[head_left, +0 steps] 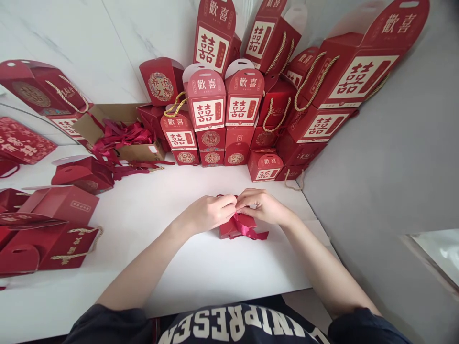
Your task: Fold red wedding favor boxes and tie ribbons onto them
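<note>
A small red gift box (225, 233) stands on the white table in front of me, partly covered by my hands. A shiny crimson ribbon (247, 228) lies over its top, with a loose tail hanging toward the right. My left hand (215, 210) is closed, thumb and fingers pinching the ribbon at the box's top. Close beside it, fingertips nearly meeting, my right hand (258, 204) also pinches the ribbon. The exact shape of the ribbon between the fingertips is hidden.
Stacked red gift boxes (206, 112) with rope handles line the wall behind. A cardboard carton (138, 152) of crimson ribbons stands back left, some spilling onto the white table (172, 282). More red boxes (68, 243) lie at the left. A grey wall (387, 167) bounds the right.
</note>
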Demonstrator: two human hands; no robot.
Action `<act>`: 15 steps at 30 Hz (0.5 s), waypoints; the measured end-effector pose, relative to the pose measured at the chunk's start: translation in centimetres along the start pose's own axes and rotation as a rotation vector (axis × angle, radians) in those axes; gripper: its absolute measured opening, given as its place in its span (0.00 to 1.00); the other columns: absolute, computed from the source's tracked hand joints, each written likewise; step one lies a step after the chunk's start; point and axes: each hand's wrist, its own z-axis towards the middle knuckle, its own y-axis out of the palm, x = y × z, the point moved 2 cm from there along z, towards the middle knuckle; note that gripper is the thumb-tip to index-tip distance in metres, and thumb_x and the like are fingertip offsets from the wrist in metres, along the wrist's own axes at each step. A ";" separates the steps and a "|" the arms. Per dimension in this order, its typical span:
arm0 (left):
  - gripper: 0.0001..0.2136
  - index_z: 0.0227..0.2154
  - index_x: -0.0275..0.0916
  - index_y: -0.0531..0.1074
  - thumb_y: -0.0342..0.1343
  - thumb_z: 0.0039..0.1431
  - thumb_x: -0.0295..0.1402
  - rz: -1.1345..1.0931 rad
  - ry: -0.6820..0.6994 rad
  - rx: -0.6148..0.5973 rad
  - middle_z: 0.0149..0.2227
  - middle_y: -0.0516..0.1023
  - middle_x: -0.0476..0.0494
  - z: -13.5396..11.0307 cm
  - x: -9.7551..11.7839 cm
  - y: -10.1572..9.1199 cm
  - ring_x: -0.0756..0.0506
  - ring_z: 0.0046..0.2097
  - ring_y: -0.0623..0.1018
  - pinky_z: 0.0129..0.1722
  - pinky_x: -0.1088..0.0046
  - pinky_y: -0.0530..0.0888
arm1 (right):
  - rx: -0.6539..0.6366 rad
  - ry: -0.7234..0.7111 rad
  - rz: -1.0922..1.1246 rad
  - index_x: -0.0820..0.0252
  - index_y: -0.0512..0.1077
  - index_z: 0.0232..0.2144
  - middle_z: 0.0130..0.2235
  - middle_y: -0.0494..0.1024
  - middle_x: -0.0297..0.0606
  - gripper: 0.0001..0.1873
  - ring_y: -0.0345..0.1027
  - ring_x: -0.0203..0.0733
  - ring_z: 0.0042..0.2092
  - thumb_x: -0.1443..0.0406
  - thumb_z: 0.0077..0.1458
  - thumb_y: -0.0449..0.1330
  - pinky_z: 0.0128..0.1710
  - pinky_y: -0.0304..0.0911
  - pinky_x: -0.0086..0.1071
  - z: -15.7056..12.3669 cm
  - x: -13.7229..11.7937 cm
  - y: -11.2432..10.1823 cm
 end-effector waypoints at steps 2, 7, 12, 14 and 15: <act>0.07 0.31 0.36 0.71 0.50 0.64 0.25 -0.082 -0.066 0.008 0.36 0.75 0.47 -0.1 -0.2 0.2 0.53 0.29 0.74 0.27 0.77 0.72 | 0.028 -0.004 -0.043 0.56 0.76 0.37 0.38 0.80 0.38 0.06 0.72 0.40 0.40 0.69 0.60 0.59 0.42 0.68 0.34 -0.2 -0.3 0.3; 0.08 0.31 0.36 0.72 0.50 0.65 0.26 -0.152 -0.107 0.014 0.34 0.75 0.47 -0.3 -0.4 0.6 0.53 0.28 0.74 0.26 0.77 0.71 | 0.084 0.065 -0.192 0.57 0.73 0.38 0.38 0.77 0.39 0.10 0.70 0.41 0.38 0.73 0.58 0.56 0.39 0.66 0.34 -0.7 -0.9 0.6; 0.07 0.31 0.35 0.72 0.51 0.64 0.26 -0.137 -0.080 0.009 0.34 0.74 0.48 -0.4 -0.6 0.5 0.53 0.27 0.73 0.26 0.77 0.71 | 0.027 0.089 -0.037 0.57 0.73 0.41 0.40 0.77 0.38 0.09 0.71 0.39 0.41 0.72 0.60 0.57 0.43 0.67 0.33 -0.3 -1.0 0.1; 0.08 0.30 0.35 0.71 0.50 0.64 0.25 -0.113 -0.066 0.011 0.33 0.74 0.48 -0.4 -0.6 0.4 0.53 0.27 0.72 0.25 0.77 0.71 | 0.007 0.063 -0.008 0.57 0.74 0.38 0.39 0.77 0.38 0.06 0.71 0.39 0.42 0.70 0.62 0.57 0.44 0.67 0.33 0.0 -1.0 0.0; 0.08 0.29 0.36 0.71 0.50 0.64 0.25 -0.109 -0.063 0.014 0.33 0.74 0.48 -0.3 -0.6 0.4 0.53 0.27 0.72 0.25 0.77 0.70 | 0.000 0.058 -0.007 0.57 0.74 0.38 0.39 0.77 0.38 0.07 0.71 0.39 0.42 0.70 0.62 0.56 0.44 0.67 0.32 0.1 -1.0 -0.1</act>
